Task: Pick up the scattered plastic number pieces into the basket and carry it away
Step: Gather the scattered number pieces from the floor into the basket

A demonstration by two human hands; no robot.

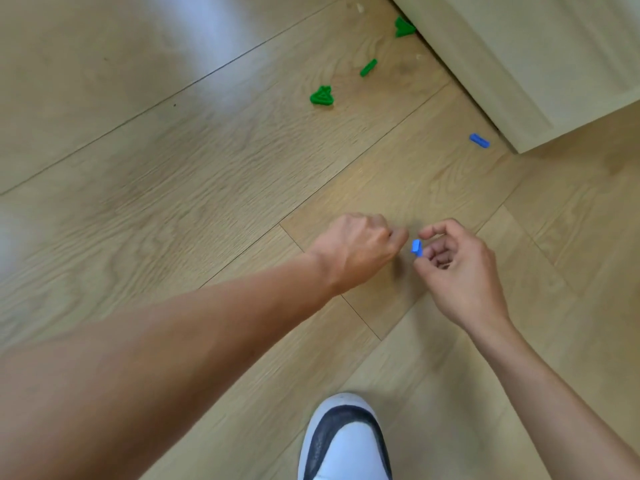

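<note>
My right hand (457, 268) pinches a small blue plastic piece (416, 247) at its fingertips, low over the wooden floor. My left hand (360, 249) is just left of it, back up and fingers curled under; its fingertips almost meet the blue piece, and whatever is inside the fist is hidden. More pieces lie on the floor farther away: a green triangular one (322, 97), a green bar (368, 67), a green piece (404, 27) against the cabinet base, and a blue bar (479, 140). No basket is in view.
A pale wooden cabinet (519, 64) fills the upper right corner, its base edge running diagonally. A white and black shoe (344, 441) stands at the bottom centre. Wood plank floor (173, 185) spreads to the left.
</note>
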